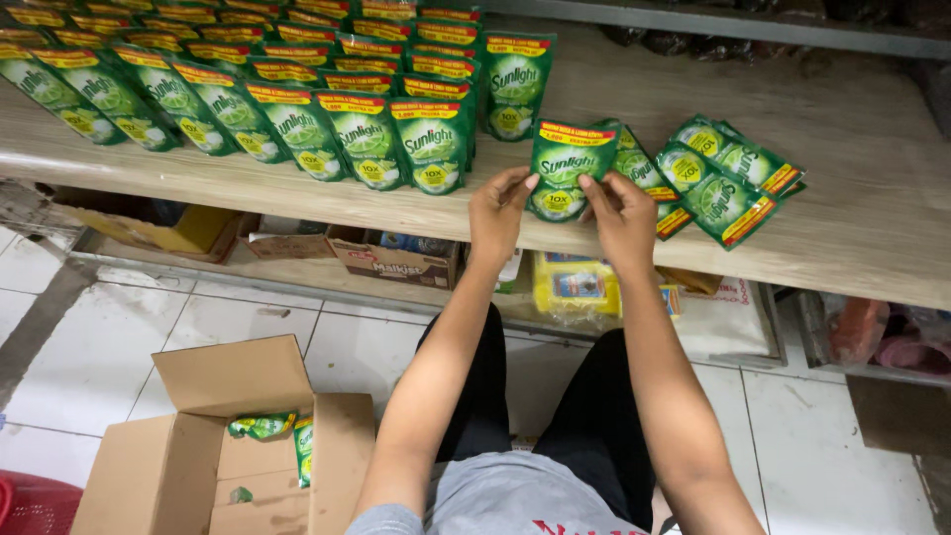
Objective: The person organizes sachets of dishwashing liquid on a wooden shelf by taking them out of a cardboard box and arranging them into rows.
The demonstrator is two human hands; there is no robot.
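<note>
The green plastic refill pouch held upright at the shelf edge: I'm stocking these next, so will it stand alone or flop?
The green plastic refill pouch is probably soft-sided: both the left hand and right hand steady it. It likely stands, as the row of upright green pouches does, but tips easily; the loose green pouches lie flat.

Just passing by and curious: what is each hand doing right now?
Left hand: closed on the left edge of a green soap pouch.
Right hand: closed on the same pouch's right edge.

pouch between the fingers [567, 170]: green, red-and-yellow top band
shelf [872, 149]: pale wood grain
box [188, 466]: plain brown
floor [99, 357]: white tiles
</note>
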